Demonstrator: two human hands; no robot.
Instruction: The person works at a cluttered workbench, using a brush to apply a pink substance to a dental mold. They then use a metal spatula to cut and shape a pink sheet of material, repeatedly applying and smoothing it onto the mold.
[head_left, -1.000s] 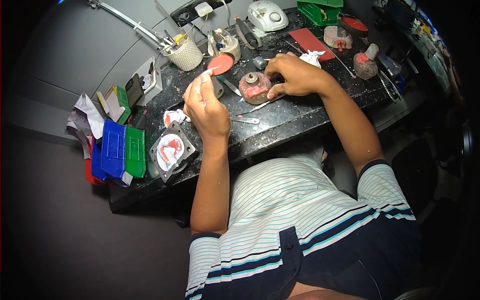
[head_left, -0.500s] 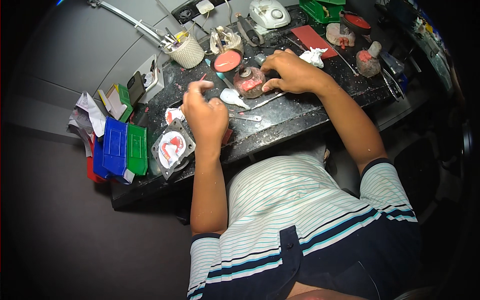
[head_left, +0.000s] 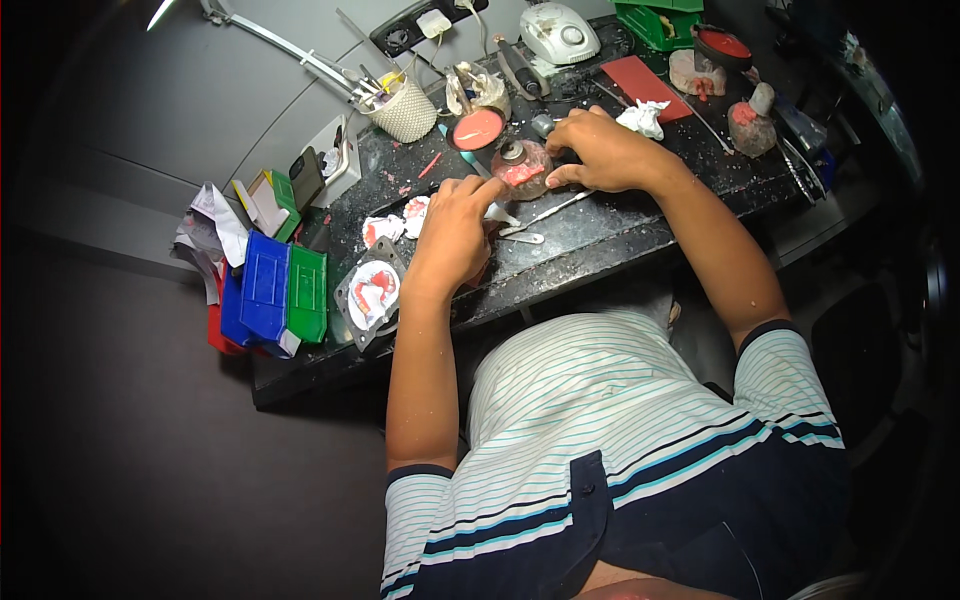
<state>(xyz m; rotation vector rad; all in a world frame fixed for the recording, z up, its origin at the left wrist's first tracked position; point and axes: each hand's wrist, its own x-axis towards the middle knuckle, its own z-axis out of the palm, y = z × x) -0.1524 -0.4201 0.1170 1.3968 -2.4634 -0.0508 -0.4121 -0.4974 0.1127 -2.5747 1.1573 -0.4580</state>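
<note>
A round glass spirit burner (head_left: 523,175) with a metal neck and pink wax smears stands between my hands. My left hand (head_left: 455,235) reaches to its near left, with a fingertip at the glass. Under those fingers a white object (head_left: 500,214) is mostly hidden, and I cannot tell whether they hold it. My right hand (head_left: 610,155) lies beside the burner, thumb and fingers apart. By its fingertips is a small grey metal cap (head_left: 543,125). A thin metal instrument (head_left: 550,212) and a pale flat-handled tool (head_left: 522,238) lie nearer the edge.
At left, a dental model with red wax (head_left: 374,288) sits on a metal plate, near blue (head_left: 268,287) and green bins (head_left: 307,297). Behind are a round wax dish (head_left: 477,128), a tool cup (head_left: 408,113) and a white control unit (head_left: 558,35). A red sheet (head_left: 645,85) lies right.
My left hand has moved right and lowered to the burner, covering most of the white object. My right hand keeps its place beside the burner. The whole view has shifted slightly.
</note>
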